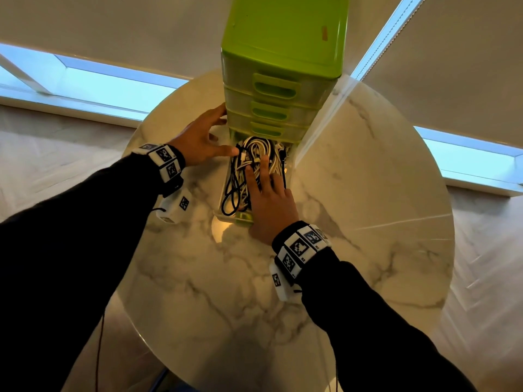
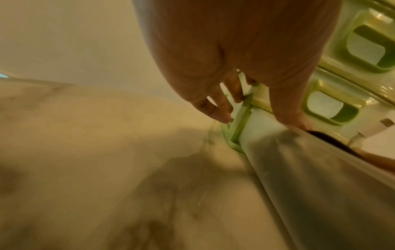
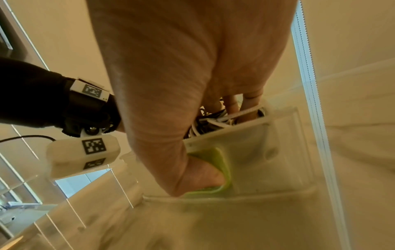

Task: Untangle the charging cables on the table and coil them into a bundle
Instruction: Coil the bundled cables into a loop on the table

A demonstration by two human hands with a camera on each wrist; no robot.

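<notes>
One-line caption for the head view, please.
Right hand reaches into the open bottom drawer of tangled cables; left hand steadies the green drawer unit.

A home room: marble table [image 1: 368, 222], drawer unit [image 1: 283, 52], blinds [image 1: 113, 24].

You have two hands at work, your left hand [image 1: 198, 140] and your right hand [image 1: 270, 199], one green drawer unit [image 1: 283, 66] just beyond your fingertips with four drawers, one pulled-out drawer [image 1: 249, 219] under your right palm, on one marble table [image 1: 353, 222].
</notes>
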